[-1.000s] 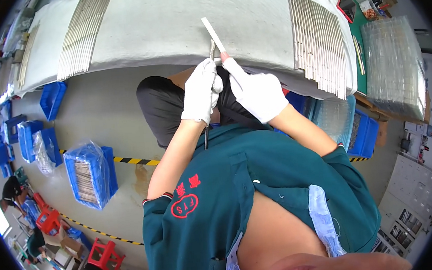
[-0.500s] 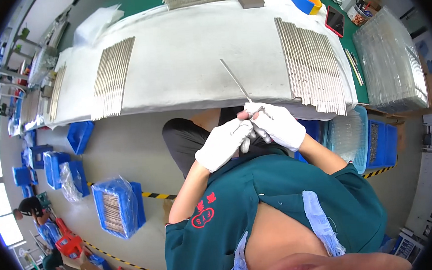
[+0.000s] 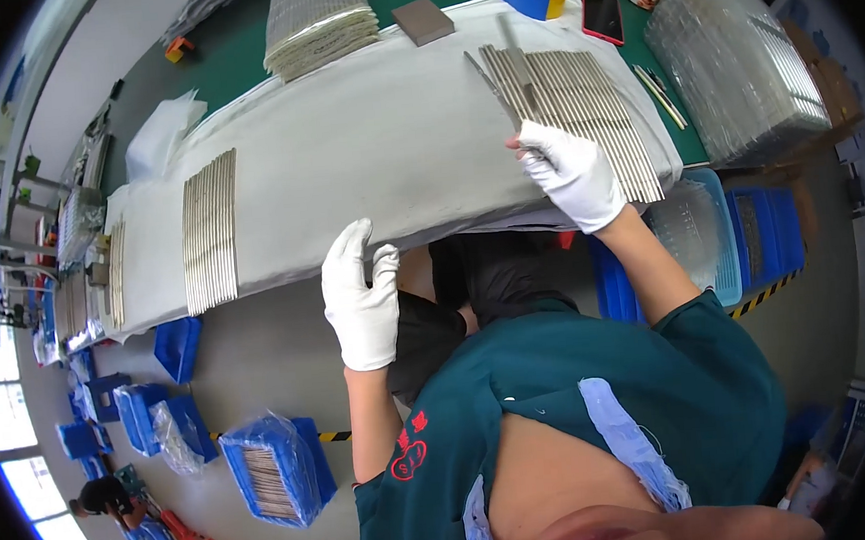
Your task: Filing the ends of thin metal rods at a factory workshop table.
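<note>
Bench (image 3: 364, 154) under white cloth, far. Rows of thin metal strips (image 3: 582, 109) at right. Right hand (image 3: 571, 170), gloved, pinches one strip (image 3: 493, 83) by its near end; likely light, stiff, slippery. Left hand (image 3: 359, 295) rests open, empty, on near edge.

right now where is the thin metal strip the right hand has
In the head view the thin metal strip is up right of centre, pinched by the right hand above the row of strips on the white cloth.
</note>
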The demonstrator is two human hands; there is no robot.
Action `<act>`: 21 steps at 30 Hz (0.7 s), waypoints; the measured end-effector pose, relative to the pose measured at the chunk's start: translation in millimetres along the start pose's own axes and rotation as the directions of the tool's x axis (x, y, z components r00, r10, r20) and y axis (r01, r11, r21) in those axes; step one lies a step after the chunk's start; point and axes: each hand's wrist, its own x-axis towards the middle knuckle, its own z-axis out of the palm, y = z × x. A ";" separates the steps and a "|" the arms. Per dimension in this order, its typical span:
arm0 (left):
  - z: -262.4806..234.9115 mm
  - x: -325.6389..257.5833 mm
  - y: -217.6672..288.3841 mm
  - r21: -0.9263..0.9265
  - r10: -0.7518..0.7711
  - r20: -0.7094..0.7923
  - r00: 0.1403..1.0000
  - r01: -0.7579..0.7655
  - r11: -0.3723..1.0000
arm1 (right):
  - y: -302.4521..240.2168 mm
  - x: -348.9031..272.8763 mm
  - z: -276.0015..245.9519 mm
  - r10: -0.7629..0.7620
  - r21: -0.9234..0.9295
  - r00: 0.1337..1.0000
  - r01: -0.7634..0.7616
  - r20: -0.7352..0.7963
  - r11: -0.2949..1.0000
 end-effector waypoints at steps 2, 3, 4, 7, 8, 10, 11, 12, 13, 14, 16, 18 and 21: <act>-1.3 -0.7 -9.7 0.111 0.067 0.011 0.998 -0.068 0.992 | 3.6 -12.8 0.9 0.094 -0.120 0.986 -0.078 0.138 0.990; -2.9 5.5 -15.0 0.166 0.125 0.000 0.992 -0.124 0.978 | 7.3 -16.4 -0.1 0.098 -0.166 0.982 -0.071 0.164 0.984; -7.7 12.5 -24.4 0.275 0.215 0.001 0.977 -0.207 0.939 | 8.7 -20.7 -1.2 0.104 -0.209 0.975 -0.062 0.195 0.976; -34.1 37.6 -57.7 0.645 0.201 -0.018 0.979 -0.142 0.751 | 2.0 -18.5 -13.6 0.159 -0.303 0.949 -0.072 0.273 0.950; -47.1 46.4 -71.9 0.726 0.184 -0.034 0.982 -0.102 0.680 | 0.7 -17.4 -14.9 0.166 -0.377 0.939 -0.043 0.302 0.925; -71.1 57.3 -98.8 0.810 0.007 -0.117 0.993 0.091 0.579 | -0.7 -15.1 -13.2 0.115 -0.302 0.967 -0.043 0.226 0.952; -80.9 60.6 -107.5 0.875 -0.087 -0.136 0.987 0.161 0.457 | -5.4 -13.5 -12.0 0.086 -0.264 0.976 -0.031 0.201 0.964; -82.5 58.0 -113.8 0.900 -0.182 -0.120 0.976 0.185 0.395 | -8.4 -13.9 -7.4 0.045 -0.147 0.988 -0.023 0.149 0.989; -83.3 58.6 -114.9 0.920 -0.279 -0.113 0.954 0.206 0.334 | -16.8 -14.1 -5.2 0.055 -0.078 0.984 -0.042 0.169 0.996; -80.2 58.9 -118.7 0.897 -0.204 -0.121 0.972 0.195 0.396 | -26.7 -13.7 -1.9 0.059 -0.005 0.979 -0.059 0.194 0.998; -68.1 51.3 -125.5 0.891 -0.077 -0.041 0.996 0.072 0.448 | -39.3 -19.5 17.8 -0.055 0.101 0.971 0.033 0.231 0.994; -49.7 51.2 -113.3 0.852 -0.021 -0.032 0.999 0.038 0.522 | -41.2 -30.4 41.5 -0.016 0.103 0.870 -0.040 0.492 0.994; -40.3 68.9 -77.2 0.696 -0.059 0.124 0.991 -0.045 0.717 | -40.2 -38.5 61.3 -0.021 0.136 0.815 -0.072 0.580 0.988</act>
